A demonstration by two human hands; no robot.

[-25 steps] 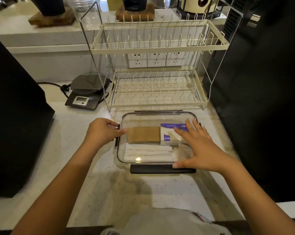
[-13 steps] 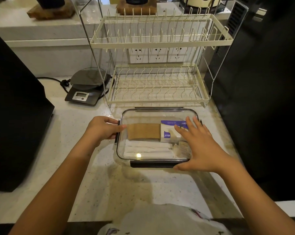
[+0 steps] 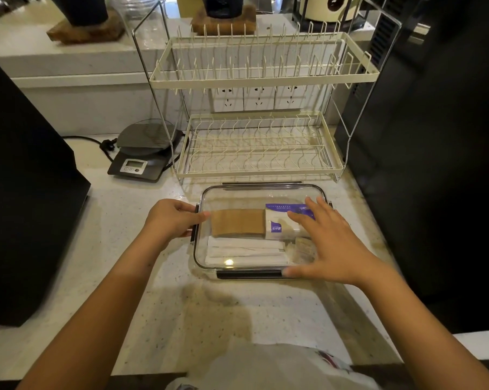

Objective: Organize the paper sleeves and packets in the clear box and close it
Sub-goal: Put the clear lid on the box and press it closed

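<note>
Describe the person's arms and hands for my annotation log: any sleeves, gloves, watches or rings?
Both arms are bare up to the frame edge, with no sleeves visible. The left hand and right hand wear no gloves, and no watch, bracelet or ring shows. A light garment with a small coloured print appears at the bottom edge.

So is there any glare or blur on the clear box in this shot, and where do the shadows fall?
Head view: a bright glare spot sits on the clear box lid near its front edge; the right hand looks slightly soft at the thumb tip, the left hand sharper; arm shadows fall on the counter in front of the box; wide-angle bending curves the dish rack.
</note>
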